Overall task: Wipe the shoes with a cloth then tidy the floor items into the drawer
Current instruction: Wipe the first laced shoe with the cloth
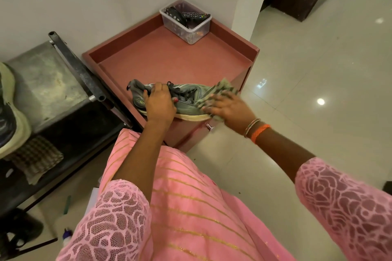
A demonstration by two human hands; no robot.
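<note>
**Grey shoe under the cloth at the cabinet's front edge**

A worn grey lace-up sports shoe with a cream sole (186, 101) lies on its side at the near edge of the reddish-brown rimmed cabinet top (169, 55). The left hand (159, 105) curls over its heel end and grips it, thumb by the laces. The right hand (229, 108), blurred, presses a crumpled green checked cloth (222, 89) against the toe end, its fingers wrapped into the fabric. On the far corner of the cabinet, well apart from the shoe, stands a clear plastic tub (188, 27) holding black remote controls (195, 15). To the left, on a dark metal rack (80, 116), rest another white-soled shoe (12, 125) and a folded brown checked cloth (36, 157).
</note>
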